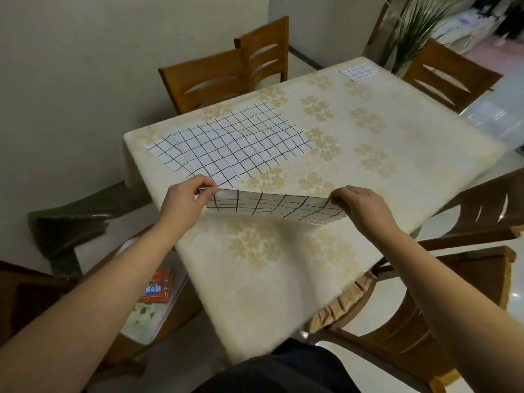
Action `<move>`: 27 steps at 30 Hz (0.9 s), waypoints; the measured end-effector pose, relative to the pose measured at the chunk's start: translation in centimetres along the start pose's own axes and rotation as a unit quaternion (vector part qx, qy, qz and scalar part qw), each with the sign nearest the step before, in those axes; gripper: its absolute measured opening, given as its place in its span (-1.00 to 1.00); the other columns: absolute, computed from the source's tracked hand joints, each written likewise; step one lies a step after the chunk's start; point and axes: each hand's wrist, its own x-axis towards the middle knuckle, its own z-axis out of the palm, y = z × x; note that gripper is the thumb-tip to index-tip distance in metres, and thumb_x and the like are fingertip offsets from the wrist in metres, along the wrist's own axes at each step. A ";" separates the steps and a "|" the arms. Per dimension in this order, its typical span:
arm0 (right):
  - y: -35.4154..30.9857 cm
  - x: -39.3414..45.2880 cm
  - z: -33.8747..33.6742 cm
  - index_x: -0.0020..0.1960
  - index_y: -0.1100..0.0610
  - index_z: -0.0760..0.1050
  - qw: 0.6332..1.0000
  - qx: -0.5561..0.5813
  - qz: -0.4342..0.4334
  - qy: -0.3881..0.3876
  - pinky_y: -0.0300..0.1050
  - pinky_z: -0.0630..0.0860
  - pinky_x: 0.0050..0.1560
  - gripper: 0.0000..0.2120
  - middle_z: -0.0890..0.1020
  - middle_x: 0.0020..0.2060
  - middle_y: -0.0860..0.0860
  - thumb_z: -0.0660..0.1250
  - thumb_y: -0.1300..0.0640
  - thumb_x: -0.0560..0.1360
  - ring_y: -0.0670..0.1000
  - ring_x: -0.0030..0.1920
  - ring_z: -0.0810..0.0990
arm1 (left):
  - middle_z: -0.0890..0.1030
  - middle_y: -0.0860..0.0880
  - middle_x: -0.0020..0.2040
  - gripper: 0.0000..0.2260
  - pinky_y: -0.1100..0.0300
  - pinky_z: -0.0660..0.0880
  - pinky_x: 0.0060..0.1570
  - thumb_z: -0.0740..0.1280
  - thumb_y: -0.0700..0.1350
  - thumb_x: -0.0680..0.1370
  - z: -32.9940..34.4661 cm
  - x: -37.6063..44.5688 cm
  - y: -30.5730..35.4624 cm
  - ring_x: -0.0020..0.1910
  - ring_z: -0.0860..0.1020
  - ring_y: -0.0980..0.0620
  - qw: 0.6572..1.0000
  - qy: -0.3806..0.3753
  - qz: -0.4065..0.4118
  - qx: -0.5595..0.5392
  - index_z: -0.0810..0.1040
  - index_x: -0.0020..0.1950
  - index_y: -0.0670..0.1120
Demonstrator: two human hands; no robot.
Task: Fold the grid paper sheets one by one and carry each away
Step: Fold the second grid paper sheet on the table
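Two bare hands, the left hand [184, 198] and the right hand [361, 207], share one white black-gridded paper sheet [276, 209]. At least two more such sheets lie overlapped in a flat pile [232, 144]; one small folded grid paper [358, 70] sits apart. One cream floral-clothed worktop [283, 265]. Five brown wooden chairs [209, 80]. One green potted plant [411, 32].

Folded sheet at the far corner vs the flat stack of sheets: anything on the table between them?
Nothing. In the head view, only bare flowered tablecloth lies between the small folded sheet and the flat stack of sheets.
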 end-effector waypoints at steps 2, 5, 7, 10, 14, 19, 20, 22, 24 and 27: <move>-1.0 -1.0 -0.3 -0.02 0.15 0.60 1.000 0.002 0.005 -0.006 -0.06 0.52 -0.31 -0.94 0.67 -0.16 0.07 0.39 0.19 0.52 0.18 -0.24 0.62 | 0.61 0.13 -0.17 -0.97 0.43 0.40 -0.15 0.40 -0.12 0.53 -0.7 -0.9 -0.4 -0.18 0.55 0.19 1.000 0.006 -0.007 -0.004 0.62 -0.05 -0.04; -2.3 -2.3 -0.7 -0.03 0.15 0.60 1.000 0.004 0.005 -0.004 -0.15 0.43 -0.34 -0.89 0.68 -0.17 0.06 0.36 0.12 0.54 0.16 -0.26 0.62 | 0.64 0.04 -0.15 -0.94 0.26 0.45 -0.12 0.39 -0.13 0.53 -2.0 -2.2 -0.8 -0.17 0.57 0.09 1.000 0.018 -0.007 -0.022 0.63 -0.02 -0.08; -3.1 -3.0 -0.8 -0.06 0.14 0.59 1.000 0.013 0.012 -0.007 -0.19 0.34 -0.34 -0.85 0.66 -0.22 0.03 0.36 0.06 0.53 0.13 -0.28 0.61 | 0.64 0.04 -0.15 -0.92 0.25 0.46 -0.13 0.37 -0.12 0.55 -2.9 -2.9 -1.0 -0.18 0.56 0.14 0.999 0.018 0.005 -0.033 0.62 0.00 -0.09; -4.1 -3.7 -1.0 -0.07 0.16 0.60 0.998 0.039 0.043 -0.019 -0.13 0.42 -0.33 -0.83 0.67 -0.25 0.04 0.39 0.04 0.50 0.13 -0.27 0.62 | 0.61 0.07 -0.17 -0.89 0.42 0.35 -0.25 0.34 -0.09 0.57 -3.7 -3.5 -1.0 -0.29 0.49 0.33 0.999 0.027 0.013 -0.029 0.61 0.02 -0.09; -4.7 -4.4 -1.0 -0.02 0.16 0.61 0.992 0.079 0.091 -0.043 -0.04 0.51 -0.22 -0.81 0.68 -0.21 0.06 0.38 0.04 0.51 0.11 -0.21 0.62 | 0.62 0.06 -0.10 -0.86 0.38 0.39 -0.15 0.31 -0.06 0.58 -3.8 -3.3 -0.9 -0.18 0.51 0.23 0.999 0.038 0.011 -0.026 0.62 0.05 -0.07; -3.3 -5.0 1.1 0.05 0.12 0.60 0.977 0.111 0.146 -0.105 -0.05 0.50 -0.15 -0.81 0.68 -0.10 0.03 0.31 0.03 0.57 0.07 -0.11 0.60 | 0.61 0.03 -0.11 -0.85 0.16 0.45 -0.05 0.30 -0.05 0.59 -1.4 -1.0 -1.0 -0.09 0.53 0.06 1.000 0.010 -0.010 -0.005 0.60 0.06 -0.07; -2.9 -5.1 1.8 0.07 0.11 0.60 0.973 0.117 0.160 -0.118 -0.06 0.49 -0.15 -0.81 0.68 -0.08 0.03 0.29 0.03 0.58 0.06 -0.10 0.60 | 0.59 0.04 -0.15 -0.85 0.17 0.44 -0.09 0.30 -0.05 0.59 -0.6 -0.5 -1.2 -0.12 0.52 0.06 1.000 0.002 -0.014 0.005 0.60 0.06 -0.07; -1.9 -5.4 3.3 0.11 0.10 0.59 0.962 0.135 0.189 -0.141 -0.09 0.49 -0.12 -0.81 0.67 -0.04 0.03 0.27 0.04 0.60 0.04 -0.07 0.59 | 0.53 0.07 -0.26 -0.88 0.18 0.39 -0.22 0.31 -0.04 0.58 1.1 0.5 -1.8 -0.23 0.47 0.06 0.999 -0.013 -0.028 0.020 0.59 0.04 -0.04; -0.6 -5.6 5.0 0.13 0.11 0.58 0.949 0.158 0.219 -0.160 -0.10 0.50 -0.09 -0.81 0.67 -0.01 0.05 0.26 0.07 0.60 0.06 -0.05 0.60 | 0.48 0.02 -0.32 -0.92 0.17 0.37 -0.32 0.31 -0.04 0.58 3.0 1.4 -2.3 -0.32 0.42 0.04 0.998 -0.028 -0.050 0.028 0.57 0.02 0.01; 1.4 -5.3 7.1 0.15 0.12 0.57 0.933 0.184 0.255 -0.178 -0.12 0.47 -0.13 -0.82 0.67 -0.02 0.07 0.26 0.12 0.61 0.05 -0.10 0.58 | 0.46 0.03 -0.32 -0.94 0.25 0.36 -0.34 0.32 -0.05 0.57 5.5 3.0 -2.6 -0.34 0.41 0.06 0.996 -0.028 -0.080 0.020 0.57 0.00 0.02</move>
